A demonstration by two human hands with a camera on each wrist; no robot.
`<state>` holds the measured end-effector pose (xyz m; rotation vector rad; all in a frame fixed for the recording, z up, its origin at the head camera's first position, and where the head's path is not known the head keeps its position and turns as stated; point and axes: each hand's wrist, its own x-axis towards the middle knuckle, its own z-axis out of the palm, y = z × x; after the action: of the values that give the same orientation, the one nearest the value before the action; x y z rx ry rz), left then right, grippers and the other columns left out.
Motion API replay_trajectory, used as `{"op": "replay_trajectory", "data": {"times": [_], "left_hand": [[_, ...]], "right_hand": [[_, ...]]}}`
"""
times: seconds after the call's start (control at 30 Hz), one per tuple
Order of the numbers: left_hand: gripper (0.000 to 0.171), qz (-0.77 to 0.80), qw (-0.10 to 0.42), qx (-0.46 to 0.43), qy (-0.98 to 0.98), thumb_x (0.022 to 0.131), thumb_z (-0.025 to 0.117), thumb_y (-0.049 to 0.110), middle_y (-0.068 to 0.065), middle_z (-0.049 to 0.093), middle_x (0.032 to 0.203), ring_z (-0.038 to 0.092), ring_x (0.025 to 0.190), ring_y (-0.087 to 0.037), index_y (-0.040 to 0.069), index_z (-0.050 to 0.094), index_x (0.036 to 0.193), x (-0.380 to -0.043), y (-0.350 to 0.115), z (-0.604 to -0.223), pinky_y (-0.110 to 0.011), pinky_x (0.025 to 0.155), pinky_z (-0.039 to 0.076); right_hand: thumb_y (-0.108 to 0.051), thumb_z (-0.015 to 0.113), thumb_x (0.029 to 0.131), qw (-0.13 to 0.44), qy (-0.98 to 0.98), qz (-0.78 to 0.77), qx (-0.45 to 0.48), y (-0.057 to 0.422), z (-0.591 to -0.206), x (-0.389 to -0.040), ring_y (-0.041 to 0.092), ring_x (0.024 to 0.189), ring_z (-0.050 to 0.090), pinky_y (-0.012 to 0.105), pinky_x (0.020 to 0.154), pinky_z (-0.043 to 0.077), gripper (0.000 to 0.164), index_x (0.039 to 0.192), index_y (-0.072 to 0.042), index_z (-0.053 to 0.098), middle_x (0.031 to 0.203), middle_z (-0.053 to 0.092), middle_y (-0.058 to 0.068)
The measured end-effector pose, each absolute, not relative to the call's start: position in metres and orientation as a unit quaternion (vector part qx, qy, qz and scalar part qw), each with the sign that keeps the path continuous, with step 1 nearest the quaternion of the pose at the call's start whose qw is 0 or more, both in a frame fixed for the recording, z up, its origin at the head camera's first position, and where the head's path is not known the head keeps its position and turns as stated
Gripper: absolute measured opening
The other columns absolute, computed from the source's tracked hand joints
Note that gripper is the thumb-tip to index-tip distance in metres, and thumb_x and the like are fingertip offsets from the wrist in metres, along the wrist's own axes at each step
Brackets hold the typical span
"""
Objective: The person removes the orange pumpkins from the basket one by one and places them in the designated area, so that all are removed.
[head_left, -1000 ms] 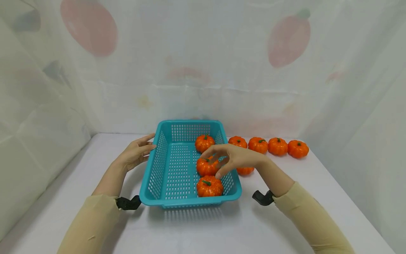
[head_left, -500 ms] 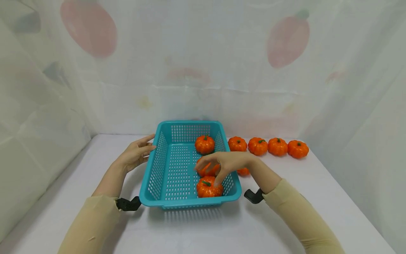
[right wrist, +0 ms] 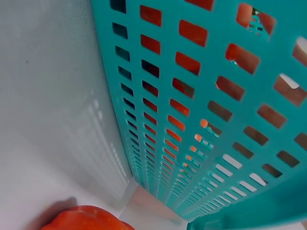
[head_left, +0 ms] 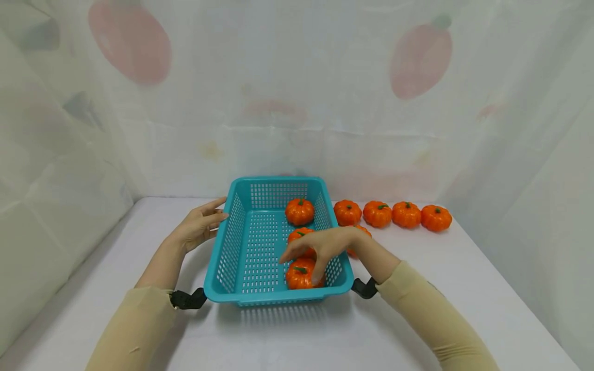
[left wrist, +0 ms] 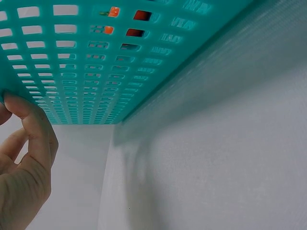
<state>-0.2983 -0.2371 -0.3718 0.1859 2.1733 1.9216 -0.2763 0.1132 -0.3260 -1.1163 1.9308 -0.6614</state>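
A white-covered bench [head_left: 269,340] bears a rectangular, turquoise, perforated plastic basket [head_left: 278,297], its left rim pinched by the left hand [head_left: 197,227]. The right hand [head_left: 327,244] straddles the nearest glossy orange ribbed pumpkin [head_left: 298,280] inside; whether it grips is unclear. Two other pumpkins [head_left: 299,212] lie behind.

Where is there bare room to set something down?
Free: the left half of the basket, beside three pumpkins; the table in front, between the sleeves. Crowded: the basket's right side, under the right hand; right of the basket, five more pumpkins.
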Motion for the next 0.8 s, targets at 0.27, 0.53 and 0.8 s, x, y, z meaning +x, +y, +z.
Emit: {"op": "replay_trajectory", "data": {"times": [0.27,0.53,0.8], "left_hand": [[0.078,0.653,0.115,0.064,0.746,0.098,0.063,0.025,0.001,0.052,0.118,0.067,0.093,-0.002,0.018,0.016,0.160,-0.2974,-0.2369,-0.3723,-0.022,0.084,0.057],[0.078,0.652,0.113,0.061,0.747,0.098,0.063,0.025,0.001,0.052,0.118,0.067,0.093,-0.002,0.018,0.016,0.160,-0.2977,-0.2371,-0.3721,-0.022,0.084,0.056],[0.077,0.651,0.114,0.062,0.748,0.098,0.062,0.025,0.001,0.051,0.118,0.067,0.092,-0.002,0.018,0.016,0.160,-0.2984,-0.2368,-0.3720,-0.022,0.084,0.057]], "right_hand": [[-0.015,0.087,0.074,0.361,0.803,-0.243,-0.406,0.1111,-0.3298,-0.2721,0.010,0.130,0.049,0.028,0.104,0.048,0.067,0.135,-0.027,0.060,0.136,0.057,-0.018],[-0.012,0.086,0.074,0.344,0.804,-0.243,-0.420,0.1092,-0.3323,-0.2702,0.009,0.130,0.046,0.026,0.100,0.049,0.065,0.132,-0.031,0.062,0.134,0.057,-0.022],[-0.005,0.084,0.075,0.354,0.783,-0.242,-0.450,0.1058,-0.3350,-0.2703,0.006,0.132,0.045,0.023,0.101,0.049,0.066,0.132,-0.030,0.062,0.137,0.057,-0.019]]}}
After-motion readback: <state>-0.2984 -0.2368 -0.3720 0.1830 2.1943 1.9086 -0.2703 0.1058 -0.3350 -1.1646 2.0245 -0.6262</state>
